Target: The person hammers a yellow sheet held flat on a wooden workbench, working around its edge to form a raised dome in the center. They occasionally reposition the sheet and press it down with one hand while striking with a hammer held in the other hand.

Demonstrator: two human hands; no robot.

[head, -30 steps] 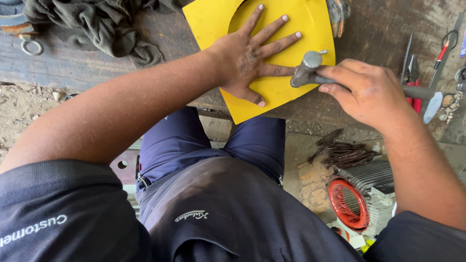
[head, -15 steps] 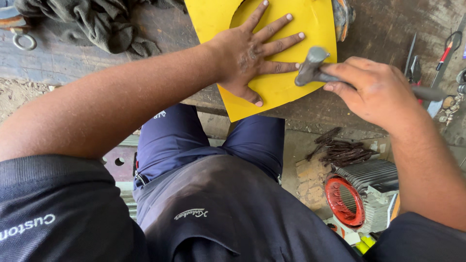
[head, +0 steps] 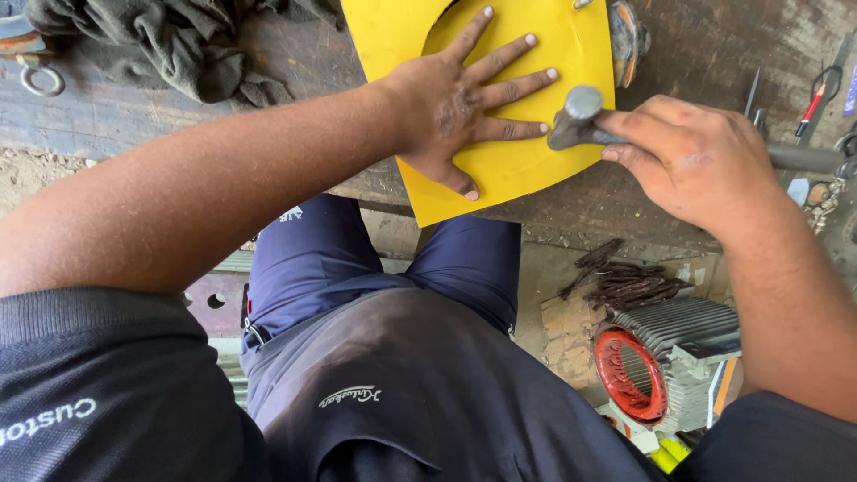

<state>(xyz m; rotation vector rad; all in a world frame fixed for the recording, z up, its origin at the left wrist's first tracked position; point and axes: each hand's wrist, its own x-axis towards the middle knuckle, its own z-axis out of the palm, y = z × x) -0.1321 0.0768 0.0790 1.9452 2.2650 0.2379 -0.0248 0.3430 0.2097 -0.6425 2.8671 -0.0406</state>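
Note:
A yellow sheet [head: 393, 45] with a large round cut-out lies on a worn bench, one corner sticking over the front edge. My left hand [head: 460, 98] is pressed flat on the sheet with its fingers spread. My right hand [head: 692, 156] is wrapped around the grey handle of a metal hammer [head: 576, 116]. The hammer's head rests at the right edge of the yellow sheet, just past my left fingertips.
A dark green cloth [head: 178, 45] is bunched at the bench's back left beside a metal ring [head: 40, 80]. Scissors and a red pencil [head: 817, 98] lie at the right. On the floor stand a finned motor housing with red windings [head: 665, 366] and a pile of rusty scraps [head: 625, 281].
The hammer head has shifted slightly along the sheet's right edge. My left hand has stayed flat on the yellow sheet.

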